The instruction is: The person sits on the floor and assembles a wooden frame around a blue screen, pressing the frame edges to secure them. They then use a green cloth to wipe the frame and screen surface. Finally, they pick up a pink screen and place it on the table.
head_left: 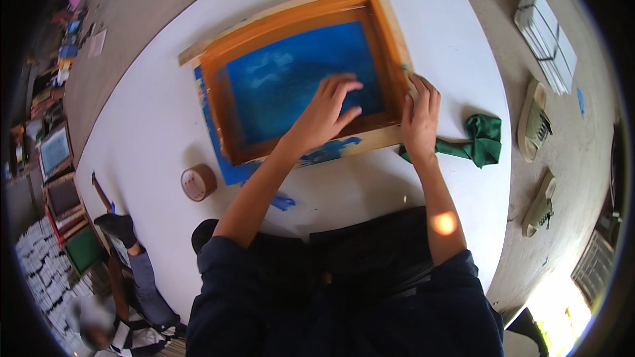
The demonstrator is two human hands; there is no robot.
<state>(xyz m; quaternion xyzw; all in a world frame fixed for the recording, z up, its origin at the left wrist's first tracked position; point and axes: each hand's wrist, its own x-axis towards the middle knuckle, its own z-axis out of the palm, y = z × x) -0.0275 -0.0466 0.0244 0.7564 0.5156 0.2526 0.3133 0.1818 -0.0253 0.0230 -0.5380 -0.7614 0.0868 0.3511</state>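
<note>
A screen printing frame (pixel 390 46) with orange-brown wooden sides and a blue mesh (pixel 297 59) sits on the white table, over a pale wooden base (pixel 377 137) smeared with blue. Above the near right part of the mesh is my left hand (pixel 321 114), fingers apart and bent, nothing in them. I cannot tell whether its fingertips touch the mesh. My right hand (pixel 422 116) is closed at the frame's right side, near the near corner. Part of a crumpled green cloth (pixel 486 140) lies under or beside that wrist.
On the white table (pixel 152 125), a brown tape roll (pixel 198 182) stands left of the frame and a blue scrap (pixel 283 203) lies nearer me. A tied white stack (pixel 546 43) and two shoes (pixel 534 122) are on the floor at right. Another person (pixel 126 291) is at lower left.
</note>
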